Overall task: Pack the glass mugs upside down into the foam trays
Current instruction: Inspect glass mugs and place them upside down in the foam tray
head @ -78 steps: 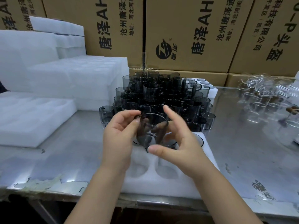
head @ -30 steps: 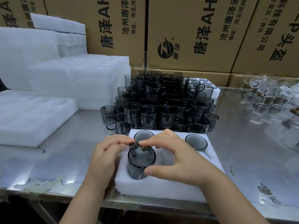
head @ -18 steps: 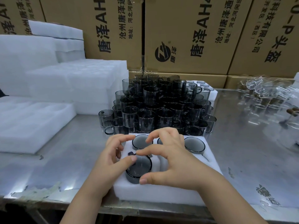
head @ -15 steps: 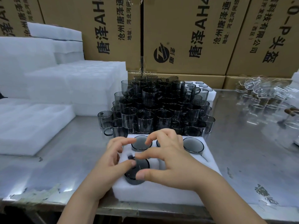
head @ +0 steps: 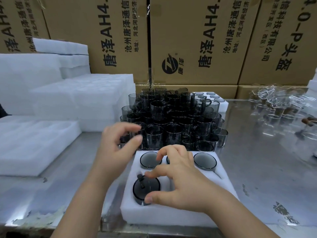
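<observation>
A white foam tray point(head: 171, 215) lies at the table's near edge. Its back row holds three upside-down smoky glass mugs, at the left point(head: 148, 160), the middle, mostly hidden by my fingers, and the right point(head: 205, 160). A fourth upside-down mug point(head: 145, 187) sits in the front-left pocket. My right hand point(head: 178, 182) pinches it between thumb and forefinger. My left hand point(head: 116, 148) hovers at the front-left corner of the pile of loose mugs point(head: 171, 121), fingers curved and apart. I cannot tell whether it touches a mug.
Stacks of foam trays point(head: 82, 100) and a single tray point(head: 34, 145) stand on the left. A filled tray point(head: 221, 103) lies behind the pile. Clear glassware point(head: 274, 110) covers the right of the steel table point(head: 257, 169). Cardboard boxes point(head: 197, 40) wall the back.
The mug went from tilted in both hands down into the front-left pocket. My left hand has let go of it and moved up toward the pile. My right hand stays on the mug.
</observation>
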